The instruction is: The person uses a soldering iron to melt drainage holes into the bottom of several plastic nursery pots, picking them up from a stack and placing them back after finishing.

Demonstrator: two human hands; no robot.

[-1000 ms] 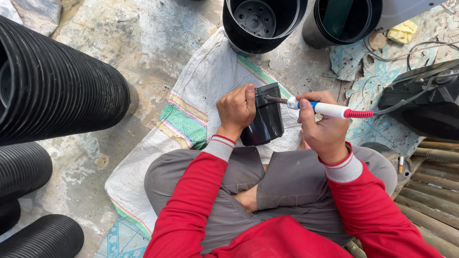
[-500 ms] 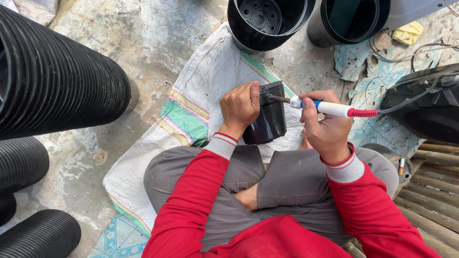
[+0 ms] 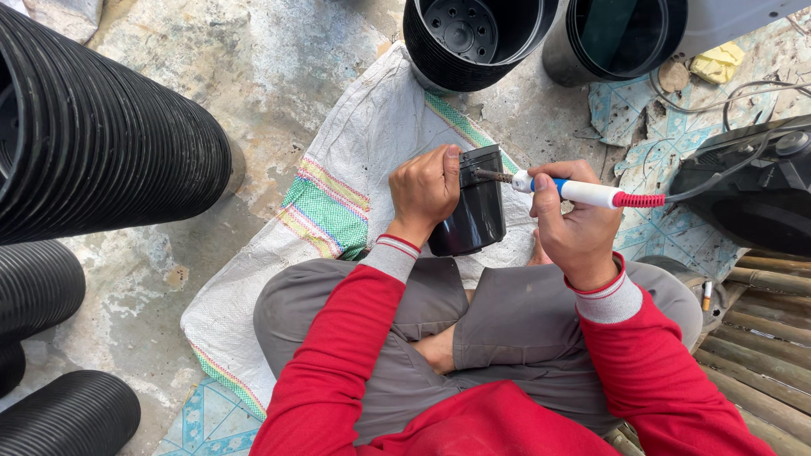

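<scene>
While the left hand [image 3: 425, 190] grips a small black pot [image 3: 473, 207] sideways above the lap, the right hand [image 3: 573, 226] closes on a white pen-like tool [image 3: 568, 190], tip at the pot's base: apparently piercing a hole, which needs steady pressure.

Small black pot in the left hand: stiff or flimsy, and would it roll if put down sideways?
The small black pot looks thin-walled plastic, so probably light and a bit flexible; the left hand steadies it alone. Its round, slightly tapered body would likely roll in a curve on its side. The glossy surface may be somewhat slippery.
</scene>
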